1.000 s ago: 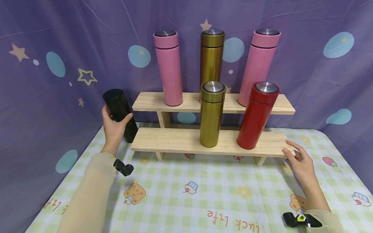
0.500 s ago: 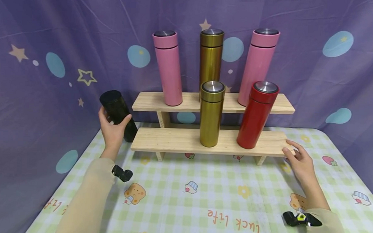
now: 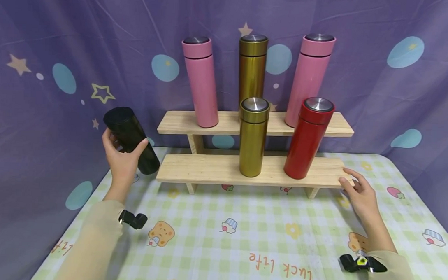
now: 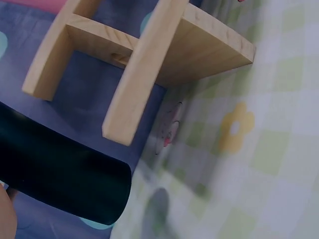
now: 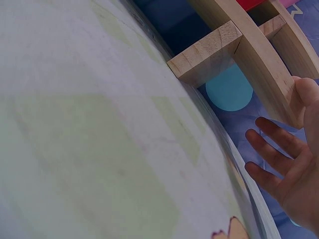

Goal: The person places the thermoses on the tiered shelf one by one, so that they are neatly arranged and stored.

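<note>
My left hand (image 3: 122, 163) grips a black thermos bottle (image 3: 129, 132), thumb on its right side and fingers round its left. The bottle leans, its top to the left and its base close to the left end of a two-tier wooden shelf (image 3: 201, 166). In the left wrist view the bottle's (image 4: 65, 169) lower end overlaps the background near the board ends. My right hand (image 3: 360, 196) holds the right end of the lower board with thumb and index finger. In the right wrist view its other fingers (image 5: 276, 154) spread loosely beside the board end.
A gold thermos (image 3: 251, 145) and a red thermos (image 3: 307, 143) stand on the lower board. On the upper tier are a left pink thermos (image 3: 203, 85), another gold one (image 3: 252, 75) and a right pink one (image 3: 310, 83). A checked tablecloth (image 3: 265, 219) lies beneath; a purple curtain (image 3: 101, 37) hangs behind.
The left hand has moved left with the black thermos, which now tilts more and has its base farther from the shelf's left end. The right hand has stayed at the shelf's right end.
</note>
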Demonstrator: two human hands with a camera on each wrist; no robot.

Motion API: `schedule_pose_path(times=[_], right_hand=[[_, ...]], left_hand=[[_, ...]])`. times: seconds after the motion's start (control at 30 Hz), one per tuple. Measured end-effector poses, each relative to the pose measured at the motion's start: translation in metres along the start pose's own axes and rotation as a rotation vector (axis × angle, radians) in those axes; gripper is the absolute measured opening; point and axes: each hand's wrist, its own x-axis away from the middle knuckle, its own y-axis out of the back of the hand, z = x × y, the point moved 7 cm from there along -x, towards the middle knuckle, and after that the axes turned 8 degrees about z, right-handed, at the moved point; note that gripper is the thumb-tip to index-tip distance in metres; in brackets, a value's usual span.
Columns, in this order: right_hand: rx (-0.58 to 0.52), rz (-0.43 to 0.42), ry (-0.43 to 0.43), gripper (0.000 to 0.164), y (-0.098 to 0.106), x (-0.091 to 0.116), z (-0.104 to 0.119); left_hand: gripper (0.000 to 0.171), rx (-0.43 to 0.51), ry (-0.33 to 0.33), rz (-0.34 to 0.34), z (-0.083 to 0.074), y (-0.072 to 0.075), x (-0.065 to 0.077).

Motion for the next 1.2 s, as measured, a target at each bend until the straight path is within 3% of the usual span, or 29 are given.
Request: schedule_pose_path(times=[0.23, 0.6, 0.83, 1.2], right_hand=[[0.006, -0.003, 0.013, 0.058, 0.001, 0.000, 0.000], [-0.010, -0.008, 0.007, 0.057, 0.001, 0.001, -0.001], [0.000, -0.007, 0.009, 0.058, 0.001, 0.001, -0.001], [-0.013, 0.004, 0.023, 0.058, 0.001, 0.000, 0.000]], left_hand=[[0.087, 0.028, -0.066, -0.043, -0.019, 0.016, 0.004], [0.086, 0.181, -0.120, -0.095, -0.040, 0.034, 0.006], [0.085, 0.257, -0.156, -0.101, -0.055, 0.038, 0.014], [0.083, 0.261, -0.213, -0.112, -0.069, 0.044, 0.026]])
